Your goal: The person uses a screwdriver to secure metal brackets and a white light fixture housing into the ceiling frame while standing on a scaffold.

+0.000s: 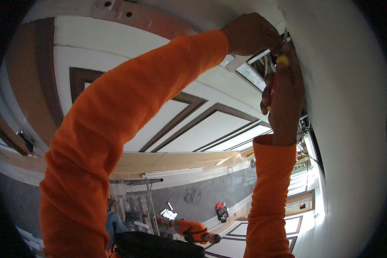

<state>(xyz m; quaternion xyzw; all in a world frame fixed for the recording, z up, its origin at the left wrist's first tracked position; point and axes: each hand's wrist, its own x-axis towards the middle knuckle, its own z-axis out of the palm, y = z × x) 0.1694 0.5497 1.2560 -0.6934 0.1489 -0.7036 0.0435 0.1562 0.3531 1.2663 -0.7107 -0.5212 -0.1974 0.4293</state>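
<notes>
Both of my arms, in orange sleeves, reach up to a rectangular opening with wires (265, 64) beside a pale smooth surface. My right hand (290, 88) is wrapped round a hand tool with a red and yellow handle (274, 84); its exact kind is hidden by the fingers. A thin metal tip (285, 34) shows just above the hands; I cannot tell whether it belongs to this tool. My left hand (253, 34) is closed, its fingertips pinched together right against the right hand at the opening's edge. Whatever lies between those fingertips is hidden.
A reddish metal bar with holes (146, 19) runs along the top left. White panels with dark brown frames (210, 124) fill the middle. Far below are a ladder-like frame (150, 202), coiled cable (192, 195), a red and black bag (222, 211) and a person in orange (192, 231).
</notes>
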